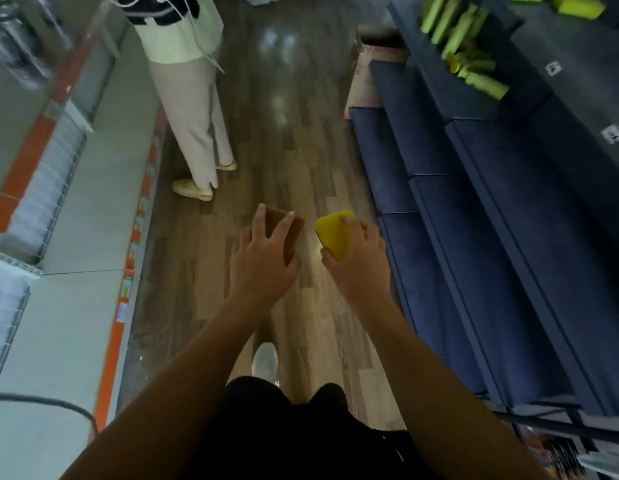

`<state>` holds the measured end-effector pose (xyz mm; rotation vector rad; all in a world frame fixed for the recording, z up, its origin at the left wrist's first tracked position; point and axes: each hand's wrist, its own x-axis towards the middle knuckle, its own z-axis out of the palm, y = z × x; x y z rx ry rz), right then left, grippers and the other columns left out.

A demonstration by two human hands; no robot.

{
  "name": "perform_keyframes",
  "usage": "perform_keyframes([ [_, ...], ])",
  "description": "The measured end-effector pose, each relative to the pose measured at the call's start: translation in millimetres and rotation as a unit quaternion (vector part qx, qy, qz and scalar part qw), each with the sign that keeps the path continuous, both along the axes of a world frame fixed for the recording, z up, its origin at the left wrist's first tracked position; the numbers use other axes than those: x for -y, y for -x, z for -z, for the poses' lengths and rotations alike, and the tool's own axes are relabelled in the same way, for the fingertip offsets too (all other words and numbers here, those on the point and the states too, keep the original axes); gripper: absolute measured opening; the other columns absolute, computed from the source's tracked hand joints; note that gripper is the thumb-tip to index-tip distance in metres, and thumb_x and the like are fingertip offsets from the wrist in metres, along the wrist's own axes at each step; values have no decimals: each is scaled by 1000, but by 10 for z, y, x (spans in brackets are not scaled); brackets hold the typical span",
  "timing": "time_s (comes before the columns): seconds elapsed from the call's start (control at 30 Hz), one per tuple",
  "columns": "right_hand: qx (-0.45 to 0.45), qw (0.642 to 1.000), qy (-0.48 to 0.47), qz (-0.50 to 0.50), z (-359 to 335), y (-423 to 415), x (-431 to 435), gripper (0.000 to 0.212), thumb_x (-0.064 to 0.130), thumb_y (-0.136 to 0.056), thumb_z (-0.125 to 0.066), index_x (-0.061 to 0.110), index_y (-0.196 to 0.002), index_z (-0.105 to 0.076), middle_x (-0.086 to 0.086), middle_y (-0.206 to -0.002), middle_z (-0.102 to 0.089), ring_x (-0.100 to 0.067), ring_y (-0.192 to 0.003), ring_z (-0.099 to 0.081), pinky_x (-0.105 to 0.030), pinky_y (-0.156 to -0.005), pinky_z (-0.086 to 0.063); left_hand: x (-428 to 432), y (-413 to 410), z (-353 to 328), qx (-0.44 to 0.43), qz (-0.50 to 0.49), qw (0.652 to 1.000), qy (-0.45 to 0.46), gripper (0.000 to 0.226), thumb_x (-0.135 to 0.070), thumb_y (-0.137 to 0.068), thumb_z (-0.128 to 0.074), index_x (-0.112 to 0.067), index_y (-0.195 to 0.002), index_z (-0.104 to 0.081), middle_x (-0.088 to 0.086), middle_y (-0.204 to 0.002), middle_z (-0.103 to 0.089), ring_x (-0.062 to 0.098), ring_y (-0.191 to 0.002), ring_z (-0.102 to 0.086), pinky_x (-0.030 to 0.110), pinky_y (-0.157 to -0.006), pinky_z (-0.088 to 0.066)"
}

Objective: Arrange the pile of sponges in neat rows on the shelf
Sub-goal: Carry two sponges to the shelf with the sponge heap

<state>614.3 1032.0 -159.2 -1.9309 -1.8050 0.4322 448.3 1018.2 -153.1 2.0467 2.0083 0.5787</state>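
Now L grip (263,261) grasps brown sponge (297,237) from above; R grip (358,268) grasps yellow sponge (333,234).

Dark blue stepped shelves (474,202) run along the right. Green sponges (463,39) are stood on edge in a row on a far upper shelf, yellow sponges (578,6) farther right. A cardboard box (366,77) is set on the wood floor (283,133) at the far shelf end.

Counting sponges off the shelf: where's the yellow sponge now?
Head view, just right of centre: the yellow sponge is gripped in the right hand above the wooden floor, beside the brown sponge in the left hand.
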Motion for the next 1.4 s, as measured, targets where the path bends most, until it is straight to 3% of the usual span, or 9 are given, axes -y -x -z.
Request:
perform_keyframes([
  [0.37,-2,998,22,57,-120,20,-1378,67,46,-83,-67,32,-141,-37,-2,-142,-38,-28,-122,-44,-49,-91,-49,-1541,33,-38,-13,51,999,8,66,-41,-88,-59,-30,-148,-33,17,-156,-23,39,-127,-42,49,-95,-45],
  [0.87,-18,1000,-20,3,-148,-790,-3589,65,39,-83,-71,24,-140,-43,-8,-135,-44,-27,-114,-49,-38,-88,-48,-3617,-713,-118,-18,10,1000,-12,67,-42,-89,-60,-30,-148,-31,16,-157,-22,37,-130,-40,47,-100,-41],
  [1.13,-16,1000,-16,9,-165,-1049,-4428,65,43,-85,-69,24,-141,-43,-8,-137,-43,-28,-113,-49,-32,-80,-42,-4479,-995,-151,-16,19,1000,-19,64,-43,-89,-59,-30,-147,-35,16,-154,-27,38,-125,-45,48,-95,-44],
  [1.4,-10,999,-13,50,-99,-1071,-5347,63,42,-83,-70,22,-138,-46,-10,-131,-46,-33,-109,-51,-45,-82,-51,-5552,-1028,-40,-1,63,998,-6,68,-44,-88,-60,-31,-148,-30,16,-156,-22,38,-128,-42,51,-98,-44],
])
